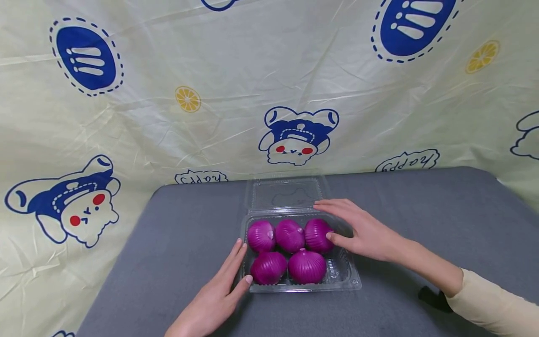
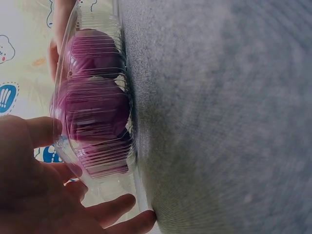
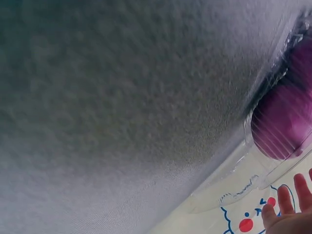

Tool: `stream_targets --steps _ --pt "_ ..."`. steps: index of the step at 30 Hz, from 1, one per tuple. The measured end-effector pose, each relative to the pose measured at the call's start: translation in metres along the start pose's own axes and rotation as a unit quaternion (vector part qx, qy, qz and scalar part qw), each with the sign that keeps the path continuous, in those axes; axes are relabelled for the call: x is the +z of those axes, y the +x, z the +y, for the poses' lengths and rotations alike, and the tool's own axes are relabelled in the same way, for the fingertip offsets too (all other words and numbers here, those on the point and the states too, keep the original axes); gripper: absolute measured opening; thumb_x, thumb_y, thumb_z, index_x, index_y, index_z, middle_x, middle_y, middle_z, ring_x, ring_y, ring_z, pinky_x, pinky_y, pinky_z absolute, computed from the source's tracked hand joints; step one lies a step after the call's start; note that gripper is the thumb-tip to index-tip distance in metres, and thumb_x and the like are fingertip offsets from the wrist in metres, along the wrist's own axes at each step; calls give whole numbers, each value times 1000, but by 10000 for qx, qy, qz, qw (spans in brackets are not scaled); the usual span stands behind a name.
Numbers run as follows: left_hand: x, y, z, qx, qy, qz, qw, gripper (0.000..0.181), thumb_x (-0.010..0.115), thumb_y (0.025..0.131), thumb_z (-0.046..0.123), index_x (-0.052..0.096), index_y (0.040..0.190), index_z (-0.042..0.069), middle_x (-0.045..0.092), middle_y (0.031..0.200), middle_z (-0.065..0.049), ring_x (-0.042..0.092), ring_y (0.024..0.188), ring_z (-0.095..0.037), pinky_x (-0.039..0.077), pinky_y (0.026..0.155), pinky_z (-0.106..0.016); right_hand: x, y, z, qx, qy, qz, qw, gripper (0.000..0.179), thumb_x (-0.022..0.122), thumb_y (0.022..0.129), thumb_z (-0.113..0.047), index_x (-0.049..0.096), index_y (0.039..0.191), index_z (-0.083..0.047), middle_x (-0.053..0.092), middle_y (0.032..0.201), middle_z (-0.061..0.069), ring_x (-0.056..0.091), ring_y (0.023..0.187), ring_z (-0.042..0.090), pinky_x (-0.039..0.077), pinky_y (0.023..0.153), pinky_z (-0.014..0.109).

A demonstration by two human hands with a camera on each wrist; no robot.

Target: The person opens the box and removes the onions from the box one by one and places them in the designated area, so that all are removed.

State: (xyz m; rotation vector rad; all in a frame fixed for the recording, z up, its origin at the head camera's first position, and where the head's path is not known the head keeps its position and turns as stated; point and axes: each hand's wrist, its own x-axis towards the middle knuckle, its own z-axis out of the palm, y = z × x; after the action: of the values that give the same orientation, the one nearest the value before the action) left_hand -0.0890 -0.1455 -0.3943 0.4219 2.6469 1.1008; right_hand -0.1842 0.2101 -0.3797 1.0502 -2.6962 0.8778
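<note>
An open clear plastic clamshell container holds several purple onions, three along the back and two in front. My left hand is at the container's left wall, fingers extended; in the left wrist view its thumb touches the rim and the fingertips spread along the side. Over the back right corner reaches my right hand, fingers straight near the hinge. Its thumb overlaps the back right onion in the head view. The right wrist view shows those fingers beside the container wall.
The container's clear lid lies folded back toward the table's far edge. Grey cloth covers the table. Behind it hangs a pale curtain with cartoon prints. A dark object shows by the right sleeve.
</note>
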Motion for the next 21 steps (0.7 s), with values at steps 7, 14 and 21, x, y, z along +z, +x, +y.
stream_targets --steps 7,14,21 --pt "0 -1 1 26 8 61 10000 67 44 99 58 15 157 40 5 160 23 15 146 -10 28 111 -53 2 -5 -5 -306 -199 -337 9988 63 75 87 -27 50 144 -17 42 150 -3 37 136 20 45 99 52" --pt "0 1 0 -115 -18 -14 9999 68 44 98 59 15 157 40 4 160 23 16 147 -12 28 111 -55 4 -4 -8 -287 -364 -655 9968 68 79 84 -26 50 145 -22 44 150 -2 41 134 25 44 99 53" --pt "0 1 -1 -73 -15 -15 10000 67 44 99 59 15 156 40 4 161 23 16 146 -12 28 111 -55 5 -6 -7 -100 -388 -801 9960 67 78 85 -27 49 146 -21 44 149 1 40 135 29 40 101 58"
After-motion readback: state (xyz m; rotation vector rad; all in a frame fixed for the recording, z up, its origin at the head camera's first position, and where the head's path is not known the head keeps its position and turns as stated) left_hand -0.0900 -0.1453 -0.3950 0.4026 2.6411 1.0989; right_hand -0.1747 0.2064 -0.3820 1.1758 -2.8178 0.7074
